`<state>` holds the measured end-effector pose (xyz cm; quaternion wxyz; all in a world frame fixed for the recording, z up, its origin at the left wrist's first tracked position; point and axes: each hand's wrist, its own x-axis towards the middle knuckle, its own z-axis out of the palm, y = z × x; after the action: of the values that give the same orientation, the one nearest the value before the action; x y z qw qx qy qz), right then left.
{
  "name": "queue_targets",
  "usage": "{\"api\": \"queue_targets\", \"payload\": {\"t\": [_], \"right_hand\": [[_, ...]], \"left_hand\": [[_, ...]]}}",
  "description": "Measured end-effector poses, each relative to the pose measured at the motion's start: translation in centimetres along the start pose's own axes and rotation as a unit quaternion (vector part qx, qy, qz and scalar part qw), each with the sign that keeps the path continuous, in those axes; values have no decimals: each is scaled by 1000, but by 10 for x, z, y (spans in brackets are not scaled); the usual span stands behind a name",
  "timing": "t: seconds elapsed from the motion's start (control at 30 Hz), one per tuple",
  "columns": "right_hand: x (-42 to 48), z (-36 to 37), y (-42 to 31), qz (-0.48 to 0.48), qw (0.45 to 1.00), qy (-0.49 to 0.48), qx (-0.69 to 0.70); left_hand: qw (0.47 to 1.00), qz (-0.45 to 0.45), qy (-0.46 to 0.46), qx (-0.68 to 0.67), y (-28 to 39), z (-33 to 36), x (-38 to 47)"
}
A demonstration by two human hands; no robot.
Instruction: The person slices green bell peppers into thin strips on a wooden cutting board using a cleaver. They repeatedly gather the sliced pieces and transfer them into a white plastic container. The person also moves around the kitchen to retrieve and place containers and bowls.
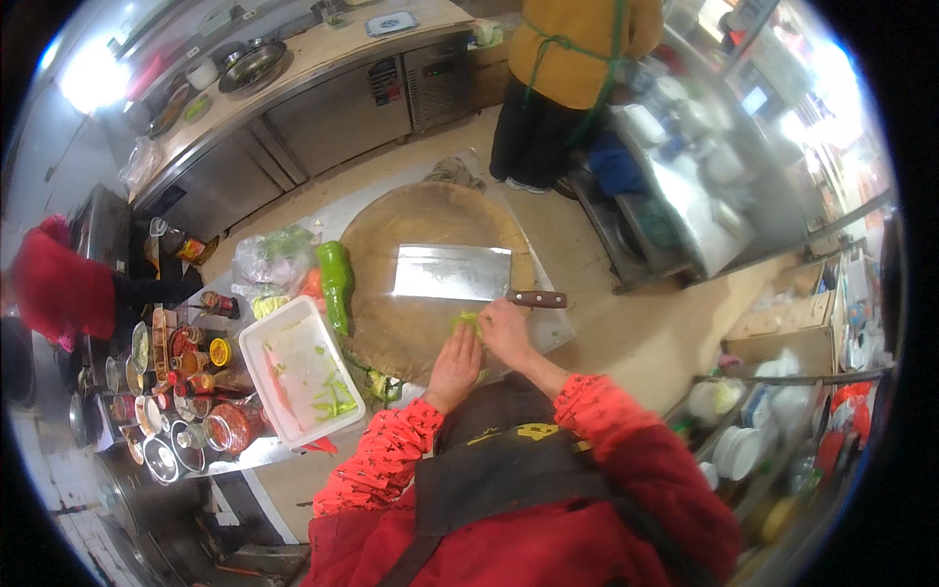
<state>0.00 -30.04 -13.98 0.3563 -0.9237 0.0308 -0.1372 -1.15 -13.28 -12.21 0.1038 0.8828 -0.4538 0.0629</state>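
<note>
On a round wooden chopping block (pixel 374 220), a Chinese cleaver (pixel 452 273) lies flat, its riveted wooden handle towards the right. Just below it, my left hand (pixel 458 365) and my right hand (pixel 503 332) meet over a small heap of cut green vegetable (pixel 466 320) near the block's front edge. My left fingers lie extended on the pieces; the right fingers are bent at the right side of them, beside the cleaver handle. How firmly either hand grips is hidden. A long green pepper (pixel 335 287) rests at the block's left edge. A white plastic tray (pixel 249 345) holds green strips and something pale red.
Sauce jars (pixel 232 428) and bottles crowd the left. A plastic bag of vegetables (pixel 273 260) lies behind the tray. A co-worker in a yellow top (pixel 572 59) stands beyond the block; another in red (pixel 62 282) is at far left. Metal shelving (pixel 660 213) stands right.
</note>
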Motion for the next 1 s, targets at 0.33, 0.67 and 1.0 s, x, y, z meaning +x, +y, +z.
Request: {"api": "queue_targets", "payload": {"t": [0.33,0.67,1.0], "right_hand": [[-3,-6,3,16,999,-11,48],[-1,-6,6,58,997,-30,45],[-8,-17,1,-71,996,15,46]], "left_hand": [[988,-36,41,-142,-1,-2,9],[972,-90,94,-198,-6,17,16],[990,-44,49,-123,-5,18,11]]}}
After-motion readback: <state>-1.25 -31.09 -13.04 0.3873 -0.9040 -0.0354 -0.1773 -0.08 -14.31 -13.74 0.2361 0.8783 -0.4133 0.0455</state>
